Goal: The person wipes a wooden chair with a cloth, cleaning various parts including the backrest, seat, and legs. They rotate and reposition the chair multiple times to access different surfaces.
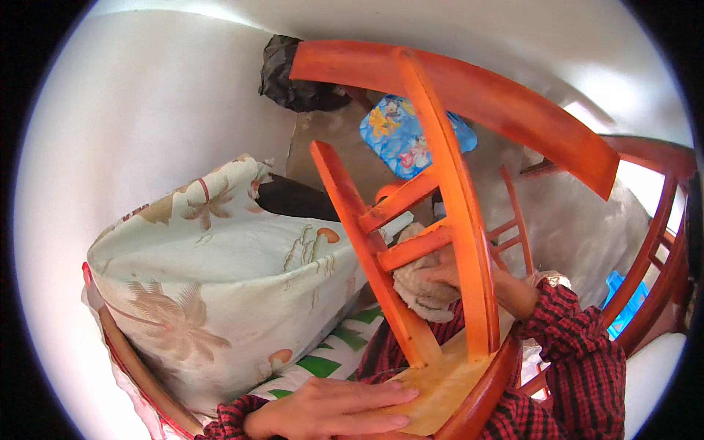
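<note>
An orange-brown wooden chair or stool [459,192] is turned with its legs pointing up and away from me. Two crossbars [415,247] join its legs. My left hand [335,407] lies on the pale wood of the seat [445,379], fingers stretched out and a little apart. Partly hidden behind the nearer leg, my right hand [448,269] grips a pale, fluffy cloth [418,291] beside the crossbars. Some of its fingers cannot be seen.
A palm-tree-patterned cover [220,264] forms a hollow shape at left. Beyond the legs are a curved reddish wooden board [495,93], a black plastic bag [278,71] and a blue cartoon-printed item [393,132]. Reddish wooden furniture [660,220] and a blue plastic object [627,305] stand right.
</note>
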